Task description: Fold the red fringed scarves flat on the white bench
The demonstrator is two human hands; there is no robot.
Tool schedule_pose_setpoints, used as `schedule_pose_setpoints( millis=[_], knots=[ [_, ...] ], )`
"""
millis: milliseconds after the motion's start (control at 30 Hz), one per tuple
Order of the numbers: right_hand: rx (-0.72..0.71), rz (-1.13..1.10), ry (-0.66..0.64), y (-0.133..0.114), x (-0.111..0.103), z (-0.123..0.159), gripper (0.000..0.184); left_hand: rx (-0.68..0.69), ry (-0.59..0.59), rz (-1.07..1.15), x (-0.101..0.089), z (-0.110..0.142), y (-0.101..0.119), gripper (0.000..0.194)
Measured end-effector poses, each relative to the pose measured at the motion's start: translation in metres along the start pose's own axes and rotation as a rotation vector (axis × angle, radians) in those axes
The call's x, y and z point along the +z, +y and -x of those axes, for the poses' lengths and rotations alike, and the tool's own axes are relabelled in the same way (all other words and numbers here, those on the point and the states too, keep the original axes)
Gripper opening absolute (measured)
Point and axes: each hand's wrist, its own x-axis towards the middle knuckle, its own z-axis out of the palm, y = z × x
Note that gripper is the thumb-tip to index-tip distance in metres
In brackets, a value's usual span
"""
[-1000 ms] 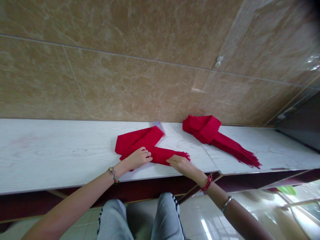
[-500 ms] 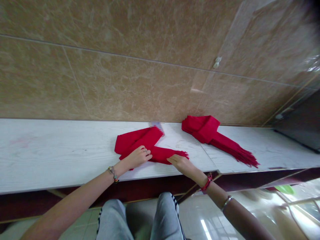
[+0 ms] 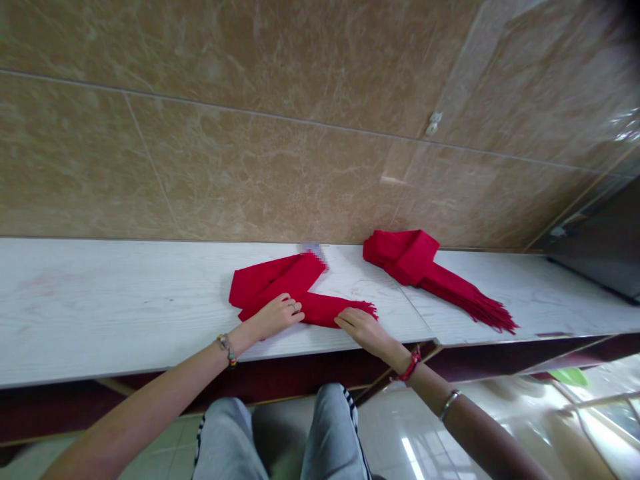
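Observation:
In the head view a red fringed scarf (image 3: 280, 283) lies folded in crossing layers on a white wood-grain counter (image 3: 125, 307). One end runs out to the right and finishes in short fringe. My left hand (image 3: 277, 316) is closed at the near edge of the fold, its bent fingers on the cloth where the layers meet. My right hand (image 3: 363, 327) holds the lower edge of the end beside the fringe, thumb hidden underneath. Farther right rests a second red scarf (image 3: 405, 257), looped over itself, with its long fringed tail pointing toward the front right. Neither hand touches it.
A brown marbled tile wall (image 3: 275, 173) rises behind the counter. At the far right stands a dark grey box-like object (image 3: 605, 240). Below the front edge are dark red shelf compartments (image 3: 305, 373). A green basin (image 3: 570, 377) shows at the lower right.
My right hand has shifted very slightly on the fringed end, its fingers now flatter over the cloth. My left hand and both scarves look the same.

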Motion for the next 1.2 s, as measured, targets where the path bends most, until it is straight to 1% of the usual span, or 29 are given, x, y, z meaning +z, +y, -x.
schedule_pose_setpoints(
  millis=[100, 200, 333, 433, 500, 600, 667, 733, 800, 967, 1067, 1133, 1200],
  knots=[
    [0.025, 0.0, -0.045, -0.001, 0.008, 0.003, 0.019, 0.019, -0.004, 0.012, 0.0, 0.0, 0.0, 0.008],
    [0.039, 0.001, -0.043, 0.0, 0.011, 0.005, 0.019, 0.041, -0.024, 0.013, -0.001, -0.001, -0.001, 0.007],
    [-0.012, 0.023, -0.016, 0.0, 0.006, 0.003, 0.019, 0.047, -0.036, 0.005, -0.002, 0.0, -0.002, 0.006],
    [-0.019, 0.012, -0.053, -0.002, 0.002, 0.005, 0.019, 0.029, -0.038, 0.022, -0.003, 0.002, -0.001, 0.007],
    [-0.013, -0.034, -0.08, -0.002, 0.001, 0.005, 0.019, 0.026, -0.053, 0.044, -0.004, 0.003, -0.001, 0.008],
    [0.04, -0.174, -0.092, 0.002, -0.004, 0.002, 0.016, 0.048, -0.088, 0.06, -0.009, 0.002, -0.001, 0.011],
    [0.082, -0.252, -0.072, 0.004, -0.008, -0.004, 0.015, 0.064, -0.107, 0.06, -0.011, 0.0, -0.002, 0.013],
    [0.133, -0.277, -0.035, 0.003, -0.009, -0.013, 0.018, 0.072, -0.119, 0.062, -0.013, -0.001, -0.003, 0.017],
    [0.171, -0.269, -0.028, -0.001, -0.005, -0.019, 0.024, 0.074, -0.131, 0.069, -0.014, 0.0, -0.003, 0.022],
    [0.131, -0.285, -0.174, -0.011, 0.011, -0.017, 0.036, 0.049, -0.145, 0.107, -0.018, 0.012, 0.0, 0.031],
    [0.111, -0.335, -0.198, -0.007, 0.009, -0.016, 0.033, 0.03, -0.165, 0.128, -0.018, 0.015, 0.002, 0.032],
    [0.164, -0.327, -0.166, -0.004, 0.008, -0.022, 0.032, 0.012, -0.162, 0.139, -0.015, 0.012, 0.003, 0.027],
    [0.281, -0.274, -0.12, -0.003, 0.01, -0.031, 0.036, -0.041, -0.129, 0.155, -0.009, 0.007, 0.004, 0.028]
  ],
)
